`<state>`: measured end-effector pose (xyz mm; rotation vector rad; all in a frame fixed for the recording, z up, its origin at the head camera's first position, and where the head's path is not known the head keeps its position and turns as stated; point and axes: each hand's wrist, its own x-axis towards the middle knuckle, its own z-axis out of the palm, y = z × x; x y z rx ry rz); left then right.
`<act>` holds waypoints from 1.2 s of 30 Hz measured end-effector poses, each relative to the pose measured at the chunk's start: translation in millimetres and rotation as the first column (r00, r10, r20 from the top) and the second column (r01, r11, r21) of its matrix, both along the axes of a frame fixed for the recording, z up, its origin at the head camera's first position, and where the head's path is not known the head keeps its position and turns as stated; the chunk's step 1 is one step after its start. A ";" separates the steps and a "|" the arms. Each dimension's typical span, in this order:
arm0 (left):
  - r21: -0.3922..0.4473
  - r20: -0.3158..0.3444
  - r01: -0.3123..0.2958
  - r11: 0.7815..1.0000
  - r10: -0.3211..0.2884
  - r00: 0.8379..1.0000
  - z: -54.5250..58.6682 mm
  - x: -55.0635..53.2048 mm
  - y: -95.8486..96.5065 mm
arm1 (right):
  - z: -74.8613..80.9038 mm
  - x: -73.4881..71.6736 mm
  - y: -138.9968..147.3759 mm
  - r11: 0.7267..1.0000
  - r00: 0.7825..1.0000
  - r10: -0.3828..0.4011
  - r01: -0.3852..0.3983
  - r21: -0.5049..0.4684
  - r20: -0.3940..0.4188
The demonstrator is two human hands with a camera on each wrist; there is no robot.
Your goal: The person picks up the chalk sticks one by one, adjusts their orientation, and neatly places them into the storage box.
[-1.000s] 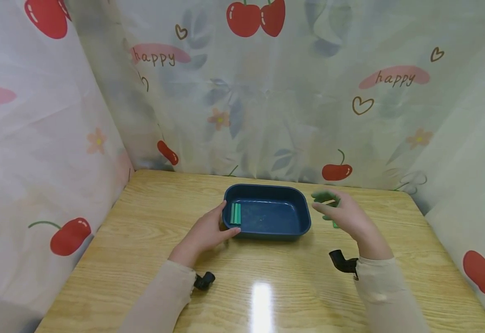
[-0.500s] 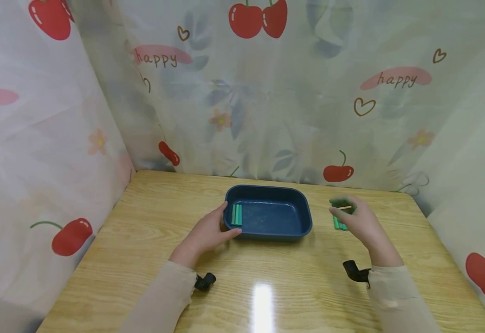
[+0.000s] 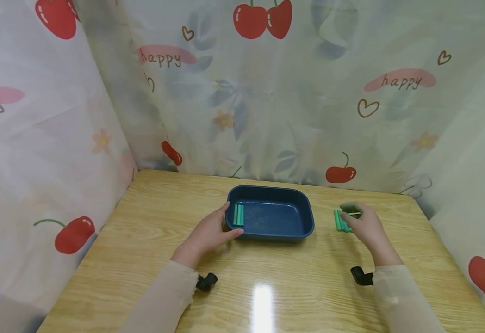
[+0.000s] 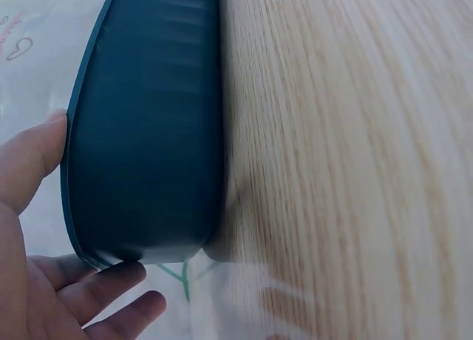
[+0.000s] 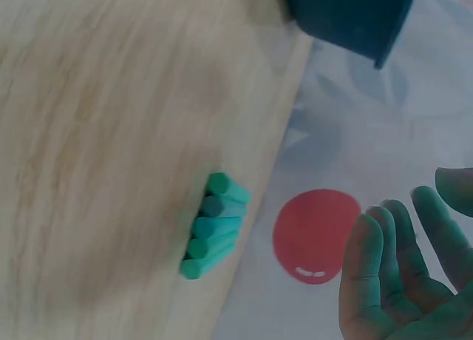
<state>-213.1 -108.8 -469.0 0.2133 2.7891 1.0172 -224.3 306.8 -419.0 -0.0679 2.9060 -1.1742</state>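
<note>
A dark blue rectangular basin sits on the wooden table. My left hand grips its left end, thumb at one side and fingers round the corner. In the left wrist view the thumb presses the rim. Short green sticks like chalk lie side by side inside the basin's left end. To the right of the basin, several more green sticks lie in a row on the table. Above them hovers my right hand, fingers loosely bent, holding nothing and partly covering the row in the head view.
The wooden table stretches toward me. A fabric backdrop printed with cherries and flowers closes off the back and sides. Small black wrist cameras protrude beside both sleeves.
My right hand has moved right, away from the basin's side, and now hangs over the row of green sticks, which shows more. The left hand keeps its grip on the basin.
</note>
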 end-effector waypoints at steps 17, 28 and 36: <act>0.007 -0.003 0.006 1.000 -0.006 1.000 1.1 1.3 1.8 | -23.3 -27.5 25.8 0.998 0.993 -0.021 0.014 0.062 0.119; 0.008 -0.006 0.005 1.000 -0.005 1.000 -0.7 0.6 0.4 | -27.7 -40.6 41.6 1.000 0.979 -0.008 0.011 -0.014 0.202; 0.005 -0.018 0.006 1.000 -0.006 1.000 -3.3 -1.2 -0.6 | -32.1 -51.0 50.1 1.000 0.969 0.002 0.003 -0.018 0.245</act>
